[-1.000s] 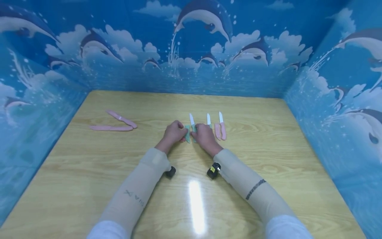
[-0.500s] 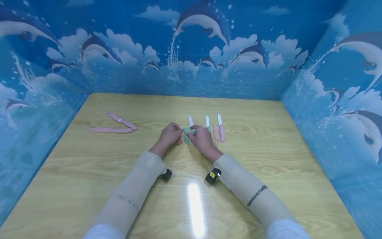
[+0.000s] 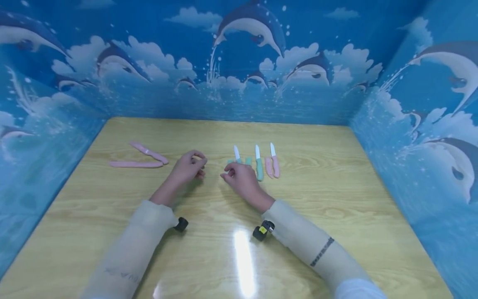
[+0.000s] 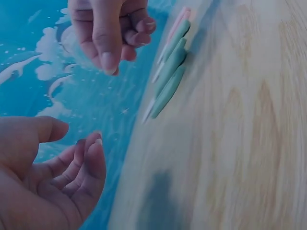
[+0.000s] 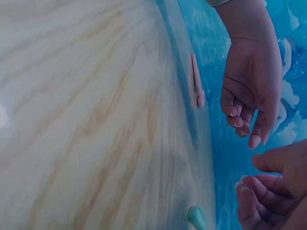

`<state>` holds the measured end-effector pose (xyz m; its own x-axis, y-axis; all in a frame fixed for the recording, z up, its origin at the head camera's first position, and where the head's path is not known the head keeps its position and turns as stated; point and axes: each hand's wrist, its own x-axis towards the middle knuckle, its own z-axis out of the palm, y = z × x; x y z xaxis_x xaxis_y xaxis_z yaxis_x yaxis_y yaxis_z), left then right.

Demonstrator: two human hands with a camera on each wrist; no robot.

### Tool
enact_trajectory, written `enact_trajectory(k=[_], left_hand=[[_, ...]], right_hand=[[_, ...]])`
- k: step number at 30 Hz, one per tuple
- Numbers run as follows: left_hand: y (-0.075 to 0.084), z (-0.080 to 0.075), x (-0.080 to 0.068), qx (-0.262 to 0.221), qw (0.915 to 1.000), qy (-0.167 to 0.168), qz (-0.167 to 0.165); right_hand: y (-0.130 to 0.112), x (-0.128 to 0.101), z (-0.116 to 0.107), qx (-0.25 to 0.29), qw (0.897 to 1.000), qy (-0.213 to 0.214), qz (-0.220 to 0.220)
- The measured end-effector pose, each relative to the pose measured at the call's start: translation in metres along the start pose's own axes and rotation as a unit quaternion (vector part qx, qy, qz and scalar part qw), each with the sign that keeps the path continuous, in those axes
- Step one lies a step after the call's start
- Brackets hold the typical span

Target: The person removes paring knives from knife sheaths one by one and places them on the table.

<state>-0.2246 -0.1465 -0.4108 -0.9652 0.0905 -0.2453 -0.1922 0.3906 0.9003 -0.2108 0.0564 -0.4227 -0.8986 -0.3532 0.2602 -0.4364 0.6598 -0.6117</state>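
Note:
My left hand (image 3: 186,168) hovers over the table left of the small knives, fingers loosely bent and holding nothing. My right hand (image 3: 242,182) is raised in front of the green pieces, its fingers bent with nothing visible between them. Partly behind it are a green-handled knife (image 3: 237,153), a green sheath (image 3: 229,161) and another green sheath (image 3: 248,160). To their right lie a second green-handled knife (image 3: 259,168), a pink sheath (image 3: 269,167) and a pink-handled knife (image 3: 275,165). In the left wrist view the green handles (image 4: 168,91) lie side by side.
Two long pink pieces lie at the left: a straight one (image 3: 136,164) and a slanted one with a pale band (image 3: 149,153), their right ends close together. The wooden table (image 3: 317,199) is bordered by a blue dolphin-printed backdrop (image 3: 179,99).
My left hand has left the green sheath and moved left. My right hand has come slightly left and nearer to me, exposing more of the second green-handled knife. The knives stay lined up.

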Motion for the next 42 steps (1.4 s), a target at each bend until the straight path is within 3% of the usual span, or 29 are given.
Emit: enact_trajectory(k=[6,10,15,19,29,34,39,42], left_hand=[[-0.005,-0.041,-0.013,0.060,0.9976,-0.008,0.035],[-0.012,-0.073,-0.021,0.130,0.9886,0.007,0.076],[-0.020,-0.103,-0.025,0.202,0.9751,0.030,0.087],[-0.031,-0.123,-0.027,0.212,0.9728,0.036,0.087],[-0.061,-0.154,-0.028,0.253,0.9621,0.080,0.061],[-0.079,-0.161,-0.031,0.272,0.9549,0.091,0.079],[-0.090,-0.168,-0.029,0.341,0.9325,0.088,0.080],[-0.097,-0.169,-0.026,0.370,0.9193,0.088,0.103]], right_hand=[[-0.023,0.001,0.004,0.012,1.000,-0.019,-0.012],[-0.038,0.002,0.008,0.020,0.999,-0.035,-0.031],[-0.050,0.005,0.017,0.011,0.998,-0.035,-0.059],[-0.055,0.013,0.026,-0.002,0.997,-0.035,-0.072],[-0.051,0.038,0.040,-0.031,0.998,-0.043,-0.043],[-0.048,0.048,0.048,-0.044,0.997,-0.053,-0.030],[-0.045,0.060,0.053,-0.082,0.995,-0.055,-0.029],[-0.044,0.067,0.057,-0.123,0.991,-0.056,-0.017]])
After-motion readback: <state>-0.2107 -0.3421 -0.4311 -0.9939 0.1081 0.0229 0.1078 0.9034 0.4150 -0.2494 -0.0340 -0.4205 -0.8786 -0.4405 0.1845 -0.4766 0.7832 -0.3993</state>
